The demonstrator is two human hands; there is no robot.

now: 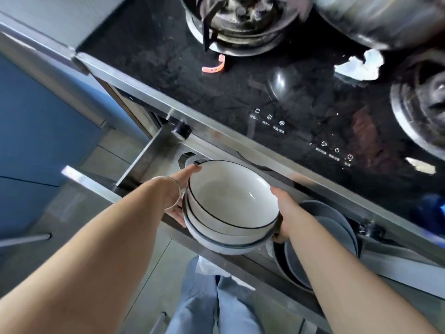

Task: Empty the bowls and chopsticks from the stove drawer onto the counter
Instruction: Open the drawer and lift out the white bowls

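Two bare forearms are reaching forward. The left hand (179, 186) and right hand (284, 210) are gripping from both sides a stack of smooth white ceramic bowls with thin black rims (228, 206), fingers curling around it, above the open steel drawer (154, 153). Grey round plates (330, 227) are standing in the drawer. Beyond is lying the glossy black glass stove top (216, 92).

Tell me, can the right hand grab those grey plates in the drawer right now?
Probably not yet. The right hand is busy holding the stack of white bowls with the left hand. The grey plates sit uncovered just beside it.
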